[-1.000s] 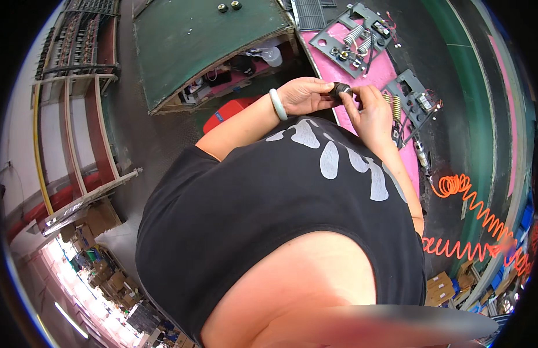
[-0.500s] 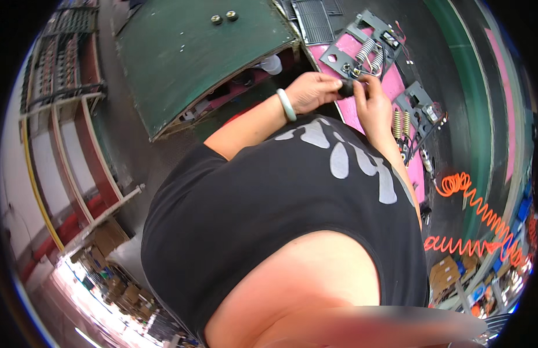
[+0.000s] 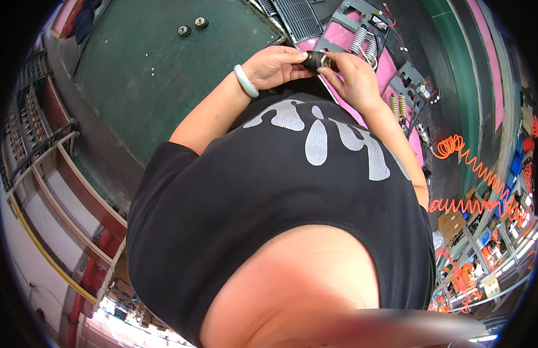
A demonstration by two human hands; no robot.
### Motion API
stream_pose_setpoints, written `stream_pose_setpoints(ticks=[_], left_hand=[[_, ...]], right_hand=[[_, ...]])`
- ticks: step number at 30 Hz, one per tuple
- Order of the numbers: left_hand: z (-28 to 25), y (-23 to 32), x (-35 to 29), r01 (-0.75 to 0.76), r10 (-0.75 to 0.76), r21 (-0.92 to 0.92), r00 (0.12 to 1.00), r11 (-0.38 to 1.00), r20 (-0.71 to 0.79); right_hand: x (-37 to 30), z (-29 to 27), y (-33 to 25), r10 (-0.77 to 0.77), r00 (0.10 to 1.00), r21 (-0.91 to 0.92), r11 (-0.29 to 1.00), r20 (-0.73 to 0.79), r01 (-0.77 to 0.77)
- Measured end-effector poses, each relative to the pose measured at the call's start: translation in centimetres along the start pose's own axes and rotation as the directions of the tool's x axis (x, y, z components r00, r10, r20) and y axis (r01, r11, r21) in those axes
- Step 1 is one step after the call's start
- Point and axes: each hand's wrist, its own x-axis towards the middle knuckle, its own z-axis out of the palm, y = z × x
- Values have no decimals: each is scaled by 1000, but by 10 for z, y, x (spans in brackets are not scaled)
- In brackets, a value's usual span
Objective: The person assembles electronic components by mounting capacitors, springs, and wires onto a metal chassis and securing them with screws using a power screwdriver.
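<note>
the left hand (image 3: 276,66) and right hand (image 3: 355,81) pinched a small black cylinder with a metal-looking end (image 3: 316,60) between their fingertips; close two-handed handling seemed the step, the next move likely needing steady grip.

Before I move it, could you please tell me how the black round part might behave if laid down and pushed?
The black part may roll, since its side looks rounded. It seems stiff, with no visible dent between the left hand and right hand. Its shiny end suggests metal, so perhaps heavy for its size.
</note>
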Motion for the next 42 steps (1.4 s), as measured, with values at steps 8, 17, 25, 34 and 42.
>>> stream_pose_setpoints(ticks=[8,17,25,34,42], left_hand=[[3,12,5,-179,205,352,978,919,-38],[-9,23,3,-236,248,128,965,963,-84],[-77,40,-15,-247,171,-195,925,949,-338],[-199,49,-70,-339,226,16,592,941,-774],[-215,80,-97,799,758,588,306,123,-575]], right_hand=[[18,19,8,794,562,176,534,232,-827],[24,10,-14,289,956,-22,957,-48,-290],[94,-79,-116,46,969,528,832,241,-170],[112,-41,-153,22,949,865,403,316,-298],[129,-14,-163,-5,951,894,344,308,-287]])
